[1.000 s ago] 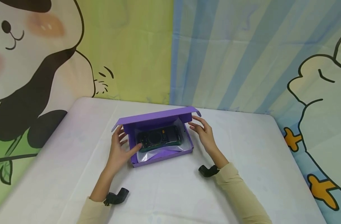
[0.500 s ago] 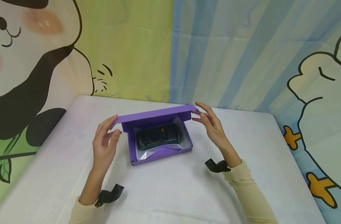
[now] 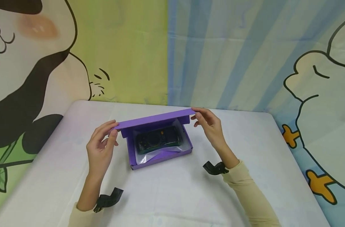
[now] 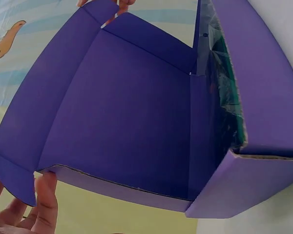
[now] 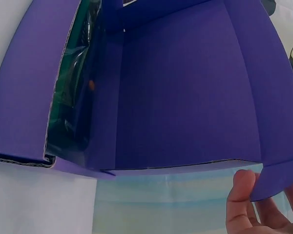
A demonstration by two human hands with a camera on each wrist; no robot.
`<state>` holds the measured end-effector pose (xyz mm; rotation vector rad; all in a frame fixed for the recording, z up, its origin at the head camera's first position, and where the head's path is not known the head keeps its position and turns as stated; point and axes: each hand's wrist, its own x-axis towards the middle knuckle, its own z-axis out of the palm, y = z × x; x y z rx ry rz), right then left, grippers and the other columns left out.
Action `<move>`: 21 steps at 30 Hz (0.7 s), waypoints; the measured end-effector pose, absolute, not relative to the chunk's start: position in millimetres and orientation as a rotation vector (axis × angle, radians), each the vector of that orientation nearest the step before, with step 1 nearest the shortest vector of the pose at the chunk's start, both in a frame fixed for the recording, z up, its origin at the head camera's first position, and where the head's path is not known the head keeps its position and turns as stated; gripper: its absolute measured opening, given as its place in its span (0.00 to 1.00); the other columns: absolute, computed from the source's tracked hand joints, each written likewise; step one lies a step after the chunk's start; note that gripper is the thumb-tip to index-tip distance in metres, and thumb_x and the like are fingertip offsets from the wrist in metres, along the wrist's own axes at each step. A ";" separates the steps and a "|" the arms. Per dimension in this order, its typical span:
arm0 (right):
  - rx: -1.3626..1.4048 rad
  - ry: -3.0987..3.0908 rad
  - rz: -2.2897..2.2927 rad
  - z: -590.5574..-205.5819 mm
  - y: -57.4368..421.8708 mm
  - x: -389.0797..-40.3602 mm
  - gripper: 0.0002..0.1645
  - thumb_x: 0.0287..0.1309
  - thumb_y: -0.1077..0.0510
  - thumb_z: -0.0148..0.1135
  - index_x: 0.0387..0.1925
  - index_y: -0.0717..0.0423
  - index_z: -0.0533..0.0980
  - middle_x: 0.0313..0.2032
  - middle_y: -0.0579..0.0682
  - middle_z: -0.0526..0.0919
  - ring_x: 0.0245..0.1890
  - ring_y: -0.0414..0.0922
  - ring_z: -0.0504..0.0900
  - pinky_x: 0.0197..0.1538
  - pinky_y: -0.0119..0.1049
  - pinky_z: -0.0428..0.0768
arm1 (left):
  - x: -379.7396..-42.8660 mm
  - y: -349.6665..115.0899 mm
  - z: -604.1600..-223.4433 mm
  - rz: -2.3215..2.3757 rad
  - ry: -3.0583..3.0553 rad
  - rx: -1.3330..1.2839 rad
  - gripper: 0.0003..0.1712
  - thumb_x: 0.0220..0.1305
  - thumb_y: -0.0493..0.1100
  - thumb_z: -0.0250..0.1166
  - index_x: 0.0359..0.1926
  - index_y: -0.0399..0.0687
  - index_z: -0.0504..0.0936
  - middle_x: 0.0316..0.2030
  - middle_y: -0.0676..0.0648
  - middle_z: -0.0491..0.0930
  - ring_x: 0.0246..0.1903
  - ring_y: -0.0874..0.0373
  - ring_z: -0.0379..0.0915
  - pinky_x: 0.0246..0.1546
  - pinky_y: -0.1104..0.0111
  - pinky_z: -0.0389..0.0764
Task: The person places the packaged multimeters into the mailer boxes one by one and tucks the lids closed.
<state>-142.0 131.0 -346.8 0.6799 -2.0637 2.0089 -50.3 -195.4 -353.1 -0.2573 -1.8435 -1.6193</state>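
A purple cardboard box (image 3: pixel 161 159) sits on the table with its lid (image 3: pixel 155 119) raised, the front flap folded forward. Inside lies a dark multimeter (image 3: pixel 156 140) with a green edge, wrapped in a clear plastic bag (image 3: pixel 142 158). My left hand (image 3: pixel 100 151) holds the lid's left front corner; in the left wrist view its thumb (image 4: pixel 46 197) and fingers are around the corner tab. On the other side my right hand (image 3: pixel 212 129) grips the right front corner, with its fingertips at the tab (image 5: pixel 278 183) in the right wrist view.
A white cloth covers the table (image 3: pixel 166 195). Behind it hangs a printed curtain (image 3: pixel 127 53) with cartoon animals. Each wrist carries a small black camera mount, one on the left (image 3: pixel 108 200) and one on the right (image 3: pixel 216 168).
Both hands have moved from beside the box to the lid's front corners, the left one outward and up, the right one slightly up and outward. The lid flap now tilts a little lower.
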 end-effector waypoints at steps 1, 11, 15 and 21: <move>0.649 -2.074 1.995 -345.7 130.8 -141.7 0.17 0.70 0.61 0.54 0.55 0.67 0.75 0.44 0.45 0.83 0.40 0.46 0.82 0.37 0.32 0.83 | -50.3 -194.5 -352.0 -1.589 -1.874 -0.238 0.14 0.66 0.30 0.60 0.51 0.29 0.81 0.52 0.44 0.81 0.39 0.58 0.78 0.24 0.81 0.76; 0.653 -2.203 1.858 -342.7 130.0 -136.3 0.15 0.71 0.62 0.52 0.53 0.65 0.78 0.36 0.38 0.82 0.30 0.40 0.77 0.30 0.29 0.74 | -41.7 -196.6 -350.2 -1.467 -1.919 -0.211 0.13 0.64 0.27 0.60 0.49 0.29 0.82 0.44 0.52 0.85 0.30 0.64 0.76 0.32 0.83 0.77; 0.664 -2.206 1.846 -344.8 133.7 -134.7 0.15 0.71 0.64 0.52 0.52 0.66 0.78 0.39 0.36 0.82 0.30 0.39 0.76 0.31 0.28 0.73 | -40.7 -195.0 -352.0 -1.460 -1.924 -0.241 0.13 0.62 0.26 0.60 0.48 0.28 0.82 0.45 0.52 0.85 0.30 0.64 0.75 0.31 0.83 0.76; 0.665 -2.242 1.795 -347.8 138.8 -132.3 0.15 0.70 0.65 0.51 0.52 0.64 0.79 0.38 0.37 0.82 0.31 0.39 0.76 0.31 0.28 0.74 | -39.1 -194.0 -353.7 -1.424 -1.947 -0.277 0.13 0.62 0.25 0.60 0.48 0.29 0.81 0.45 0.53 0.84 0.30 0.67 0.74 0.27 0.83 0.73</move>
